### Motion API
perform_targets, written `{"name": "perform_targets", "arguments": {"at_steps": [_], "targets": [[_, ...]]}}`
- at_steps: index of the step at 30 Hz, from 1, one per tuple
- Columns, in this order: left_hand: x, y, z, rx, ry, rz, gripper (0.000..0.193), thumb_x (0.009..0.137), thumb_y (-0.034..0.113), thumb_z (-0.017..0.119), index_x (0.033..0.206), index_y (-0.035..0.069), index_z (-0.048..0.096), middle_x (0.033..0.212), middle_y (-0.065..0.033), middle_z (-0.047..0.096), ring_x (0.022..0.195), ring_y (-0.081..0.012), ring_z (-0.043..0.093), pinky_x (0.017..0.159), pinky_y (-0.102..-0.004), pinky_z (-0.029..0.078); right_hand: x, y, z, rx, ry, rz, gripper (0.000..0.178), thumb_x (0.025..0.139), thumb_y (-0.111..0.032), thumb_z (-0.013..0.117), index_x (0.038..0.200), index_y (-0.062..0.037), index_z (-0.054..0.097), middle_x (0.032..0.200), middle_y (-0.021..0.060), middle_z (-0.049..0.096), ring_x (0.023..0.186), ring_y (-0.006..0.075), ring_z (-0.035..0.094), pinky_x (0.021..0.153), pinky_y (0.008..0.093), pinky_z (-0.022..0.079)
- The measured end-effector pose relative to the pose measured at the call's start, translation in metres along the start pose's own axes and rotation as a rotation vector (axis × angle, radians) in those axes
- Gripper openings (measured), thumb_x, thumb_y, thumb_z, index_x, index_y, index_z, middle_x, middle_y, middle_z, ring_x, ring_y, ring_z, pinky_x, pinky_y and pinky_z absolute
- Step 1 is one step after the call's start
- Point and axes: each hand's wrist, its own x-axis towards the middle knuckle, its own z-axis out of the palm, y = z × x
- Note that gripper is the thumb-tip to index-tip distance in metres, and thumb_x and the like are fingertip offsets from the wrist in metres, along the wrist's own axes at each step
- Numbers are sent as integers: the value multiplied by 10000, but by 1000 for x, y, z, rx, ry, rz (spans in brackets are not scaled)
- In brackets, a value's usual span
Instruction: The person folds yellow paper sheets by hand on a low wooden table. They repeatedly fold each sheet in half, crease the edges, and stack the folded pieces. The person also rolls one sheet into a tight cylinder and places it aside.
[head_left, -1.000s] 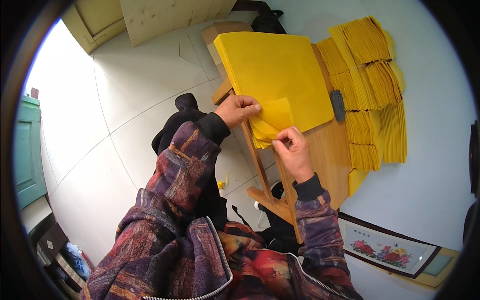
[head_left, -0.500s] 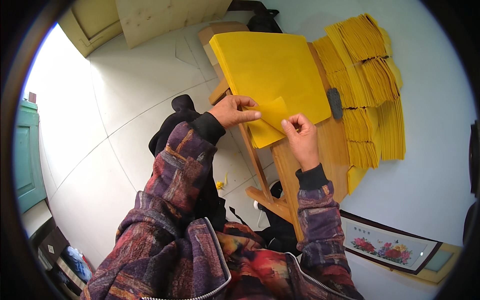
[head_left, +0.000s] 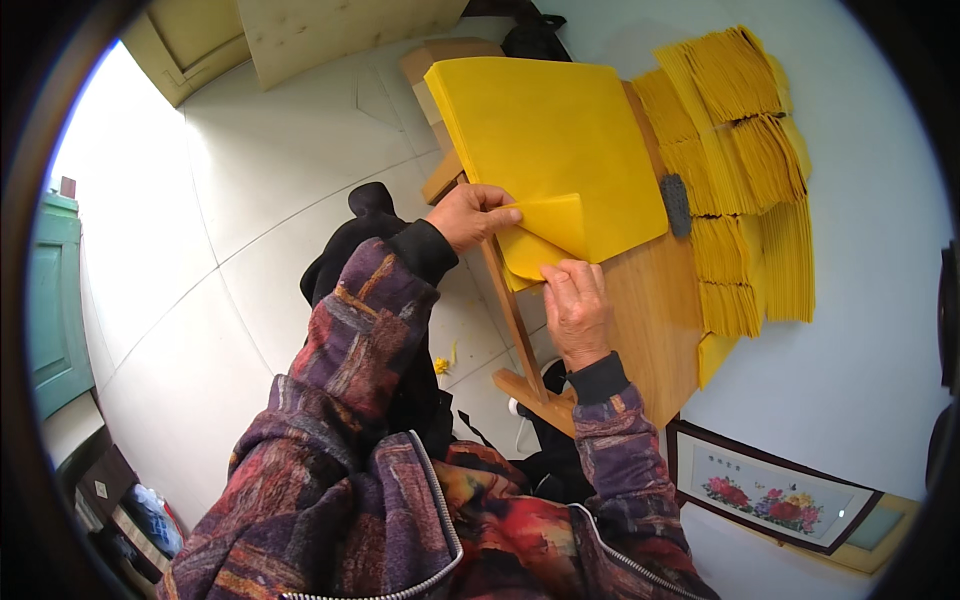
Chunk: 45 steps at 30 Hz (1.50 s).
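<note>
A large stack of yellow paper sheets (head_left: 550, 140) lies on a wooden table (head_left: 650, 320). My left hand (head_left: 470, 215) pinches the near corner of the top yellow sheet (head_left: 550, 235), which is folded up and over. My right hand (head_left: 577, 305) holds the lower edge of the same folded corner from the near side. Both sleeves are dark with a red and purple pattern.
Rows of folded yellow paper bundles (head_left: 745, 170) cover the table's right side. A small dark grey oblong object (head_left: 677, 205) lies between the stack and the bundles. A framed flower picture (head_left: 770, 490) leans at lower right. The pale tiled floor (head_left: 250, 250) lies to the left.
The corner of the top sheet has been lifted and folded further over. My right hand has shifted a little toward the near edge of the sheet; my left hand stays pinched at the corner.
</note>
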Motion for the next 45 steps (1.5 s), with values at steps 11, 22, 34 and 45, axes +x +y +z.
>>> {"name": "perform_targets", "arguments": {"at_steps": [11,22,34,45], "targets": [[1,1,-1,-29,-27,6,227,928,182,627,981,-36,656,890,-26,665,810,-110,599,765,-236,487,22,22,-9,453,-191,252,129,777,29,676,838,0,566,796,85,551,736,225,567,660,303,471],[3,-1,-2,69,7,0,244,923,208,628,971,-29,662,876,-23,666,804,-105,593,767,-241,479,31,30,-24,557,-322,265,56,829,-31,634,848,12,603,808,121,582,721,261,585,642,322,466],[-1,5,-4,95,-18,-4,274,929,248,619,1014,-10,655,884,-18,656,810,-103,585,758,-250,473,31,31,-19,701,-290,449,139,811,-34,671,793,2,538,741,62,534,677,149,522,626,270,444],[-2,8,-1,118,-34,-24,206,901,169,648,990,-17,660,874,-20,672,798,-105,600,746,-247,481,23,23,-23,481,-43,442,173,825,-33,679,955,-14,567,888,49,559,748,123,528,661,251,450]]}}
